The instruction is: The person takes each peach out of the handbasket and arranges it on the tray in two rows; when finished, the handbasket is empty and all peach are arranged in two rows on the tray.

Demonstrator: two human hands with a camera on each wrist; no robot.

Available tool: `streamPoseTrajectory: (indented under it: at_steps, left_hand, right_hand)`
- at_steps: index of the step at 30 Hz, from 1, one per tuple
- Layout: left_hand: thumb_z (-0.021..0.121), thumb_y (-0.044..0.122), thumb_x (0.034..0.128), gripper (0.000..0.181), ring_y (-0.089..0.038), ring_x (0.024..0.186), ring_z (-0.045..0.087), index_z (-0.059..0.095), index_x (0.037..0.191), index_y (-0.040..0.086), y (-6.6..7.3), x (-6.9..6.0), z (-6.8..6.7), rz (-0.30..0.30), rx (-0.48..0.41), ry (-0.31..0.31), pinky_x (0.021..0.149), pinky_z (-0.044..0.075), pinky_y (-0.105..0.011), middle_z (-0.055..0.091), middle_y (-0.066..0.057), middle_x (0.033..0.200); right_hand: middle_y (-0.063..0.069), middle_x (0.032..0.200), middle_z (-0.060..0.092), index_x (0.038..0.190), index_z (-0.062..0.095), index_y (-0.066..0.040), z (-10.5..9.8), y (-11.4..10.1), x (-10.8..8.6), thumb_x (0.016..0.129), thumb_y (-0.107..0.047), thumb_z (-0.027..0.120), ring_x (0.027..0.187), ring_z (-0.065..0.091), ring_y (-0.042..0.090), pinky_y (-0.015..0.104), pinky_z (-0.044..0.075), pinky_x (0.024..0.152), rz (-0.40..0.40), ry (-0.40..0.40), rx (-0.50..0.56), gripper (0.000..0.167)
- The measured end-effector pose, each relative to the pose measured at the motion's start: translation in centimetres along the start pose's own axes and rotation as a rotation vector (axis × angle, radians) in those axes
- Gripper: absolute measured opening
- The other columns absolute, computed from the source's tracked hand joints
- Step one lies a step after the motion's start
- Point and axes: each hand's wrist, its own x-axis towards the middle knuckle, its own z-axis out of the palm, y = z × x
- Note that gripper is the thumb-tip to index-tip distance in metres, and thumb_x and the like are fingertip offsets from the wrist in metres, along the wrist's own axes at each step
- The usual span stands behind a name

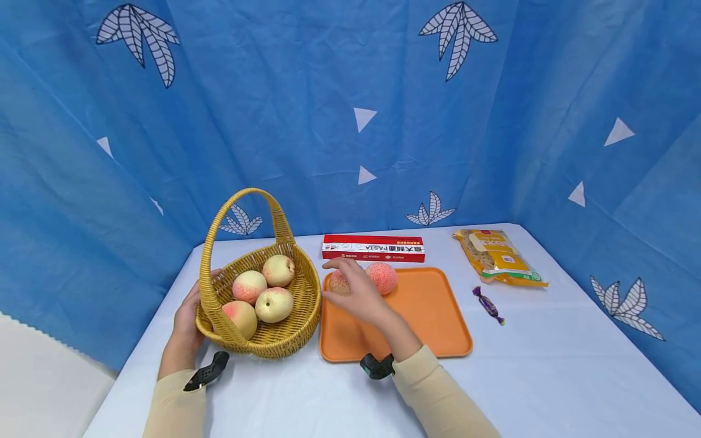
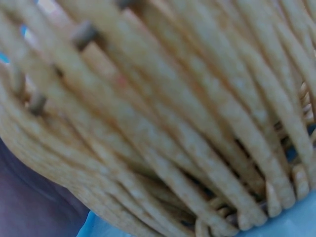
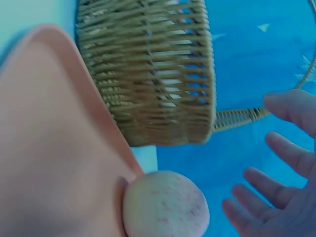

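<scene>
A yellow wicker basket (image 1: 285,347) holds several peaches (image 1: 274,305). At its left side the left hand (image 1: 188,316) touches the rim, its fingers partly hidden behind the weave; the left wrist view is filled by the wicker wall (image 2: 163,123). Over the left part of an orange tray (image 1: 432,316) the right hand (image 1: 358,295) hovers, fingers spread and loosely bent, holding nothing. Below and beyond it on the tray lie a peach (image 1: 339,283) and a pinker peach (image 1: 381,278). In the right wrist view a peach (image 3: 165,205) sits apart from the right hand (image 3: 281,173).
Behind the tray lies a red pasta box (image 1: 373,248). To the right are a yellow pasta bag (image 1: 499,257) and a purple wrapped candy (image 1: 488,305). A blue patterned cloth (image 1: 306,109) hangs around the white table.
</scene>
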Motion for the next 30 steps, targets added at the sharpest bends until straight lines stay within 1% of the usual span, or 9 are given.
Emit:
streamPoseTrajectory:
  at_steps: [4,7,10,14,16,20,26,30]
  left_hand:
    - [0.026,0.027,0.1083,0.049,-0.003,0.132,0.037,0.032,0.157,0.025,0.0,-0.2,0.2,0.035,-0.003,-0.014,0.096,0.039,-0.013,0.03,0.006,0.156]
    - [0.026,0.024,0.108,0.049,0.0,0.127,0.041,0.032,0.157,0.023,0.0,-0.3,0.2,0.054,-0.012,-0.025,0.096,0.04,-0.014,0.033,0.007,0.153]
    - [0.027,0.025,0.108,0.049,-0.001,0.128,0.04,0.032,0.156,0.023,0.1,-0.4,0.2,0.053,-0.016,-0.026,0.096,0.04,-0.013,0.033,0.007,0.153]
    - [0.026,0.028,0.1083,0.049,-0.005,0.134,0.035,0.031,0.157,0.025,0.1,-0.3,0.2,0.034,-0.008,-0.012,0.096,0.039,-0.012,0.028,0.005,0.158]
    - [0.025,0.029,0.1085,0.049,-0.006,0.138,0.032,0.031,0.157,0.025,0.1,-0.2,0.2,0.028,-0.001,-0.005,0.096,0.038,-0.011,0.025,0.005,0.16]
    - [0.025,0.03,0.1086,0.049,-0.007,0.142,0.028,0.031,0.157,0.026,0.0,-0.1,0.1,0.016,-0.003,0.0,0.096,0.037,-0.01,0.023,0.007,0.162]
    - [0.024,0.03,0.1088,0.049,-0.007,0.142,0.026,0.03,0.158,0.028,0.1,-0.1,0.0,0.006,0.006,0.0,0.096,0.036,-0.011,0.021,0.008,0.162]
    - [0.024,0.031,0.1087,0.049,-0.006,0.141,0.028,0.031,0.157,0.028,0.1,-0.1,0.0,0.007,0.016,0.003,0.096,0.036,-0.011,0.022,0.009,0.162]
  right_hand:
    - [0.002,0.144,0.05,0.136,0.054,-0.017,0.8,-0.6,0.2,0.09,-0.021,0.074,0.134,0.049,0.026,0.049,0.043,0.11,-0.024,-0.026,-0.01,0.05]
    - [0.003,0.146,0.048,0.136,0.054,-0.016,1.4,-1.0,0.3,0.091,-0.021,0.073,0.137,0.046,0.022,0.046,0.043,0.11,-0.044,-0.048,-0.026,0.049]
    - [0.004,0.148,0.047,0.136,0.055,-0.017,2.0,-1.4,0.5,0.092,-0.022,0.072,0.139,0.044,0.022,0.044,0.041,0.113,-0.05,-0.068,-0.047,0.047]
    - [0.005,0.148,0.048,0.136,0.055,-0.017,2.9,-1.9,0.7,0.092,-0.023,0.072,0.139,0.047,0.022,0.041,0.04,0.115,-0.072,-0.093,-0.093,0.048]
    - [0.003,0.147,0.049,0.137,0.054,-0.019,3.3,-2.1,0.8,0.092,-0.024,0.071,0.138,0.048,0.021,0.039,0.041,0.114,-0.082,-0.109,-0.132,0.048]
    - [0.0,0.147,0.049,0.139,0.053,-0.022,4.0,-2.4,1.1,0.092,-0.028,0.071,0.136,0.05,0.02,0.039,0.042,0.112,-0.108,-0.128,-0.246,0.05]
    - [-0.002,0.145,0.052,0.138,0.055,-0.023,5.1,-2.5,1.6,0.09,-0.033,0.074,0.134,0.052,0.02,0.041,0.042,0.112,-0.157,-0.137,-0.374,0.052]
    - [-0.003,0.143,0.053,0.136,0.055,-0.025,5.7,-2.5,2.0,0.089,-0.037,0.074,0.134,0.051,0.019,0.043,0.04,0.113,-0.173,-0.141,-0.462,0.051]
